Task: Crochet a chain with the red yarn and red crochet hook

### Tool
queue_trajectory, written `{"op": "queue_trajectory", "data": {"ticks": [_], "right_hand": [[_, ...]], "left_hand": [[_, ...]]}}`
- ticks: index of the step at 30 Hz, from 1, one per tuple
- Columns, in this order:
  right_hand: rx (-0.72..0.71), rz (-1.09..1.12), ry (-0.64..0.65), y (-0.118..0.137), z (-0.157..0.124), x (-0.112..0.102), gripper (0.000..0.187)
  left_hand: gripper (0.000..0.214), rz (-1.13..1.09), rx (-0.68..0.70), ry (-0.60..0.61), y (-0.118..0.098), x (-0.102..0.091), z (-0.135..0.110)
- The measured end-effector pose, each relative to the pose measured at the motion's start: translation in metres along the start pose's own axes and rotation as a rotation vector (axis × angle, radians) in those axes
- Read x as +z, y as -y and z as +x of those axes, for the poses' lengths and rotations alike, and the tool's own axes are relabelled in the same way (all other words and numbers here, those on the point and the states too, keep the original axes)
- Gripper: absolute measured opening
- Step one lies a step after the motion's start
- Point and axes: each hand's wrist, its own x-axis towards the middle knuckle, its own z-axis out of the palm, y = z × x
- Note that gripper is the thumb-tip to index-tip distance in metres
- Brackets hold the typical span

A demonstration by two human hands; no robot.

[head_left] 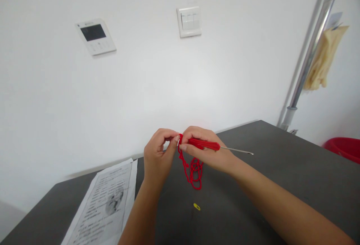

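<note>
Thumb and forefinger of my left hand are closed in a pinch on red yarn, just above the table. My right hand is closed around a crochet hook with a red handle. Its thin metal shaft points to the right, away from the yarn. The fingertips of both hands are close together, and the bit of yarn between them is partly hidden. Below the hands, the loose yarn hangs in tangled loops. A small yellow stitch marker lies on the table nearer to me.
Printed sheets lie on the dark table at left. A white wall behind carries an intercom panel and a switch plate. At right are a metal pole, hanging pale-yellow gloves and a red tub.
</note>
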Motion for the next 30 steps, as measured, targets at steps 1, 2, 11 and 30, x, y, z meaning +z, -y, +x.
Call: {"op": "queue_trajectory", "data": {"ticks": [1,2,11,30], "right_hand": [[-0.020,-0.023,0.006,-0.002,0.000,0.000,0.010],[-0.035,-0.039,0.010,-0.004,0.001,-0.001,0.010],[0.014,0.054,-0.113,-0.001,-0.006,0.002,0.015],[-0.326,-0.024,-0.176,0.010,-0.012,-0.002,0.016]], "left_hand": [[0.010,-0.018,-0.023,-0.008,0.002,0.001,0.000],[0.009,-0.040,-0.048,-0.016,0.003,0.002,0.000],[0.003,-0.284,-0.237,-0.139,0.004,0.004,-0.002],[0.004,-0.405,-0.213,-0.221,-0.013,-0.004,-0.002]]}}
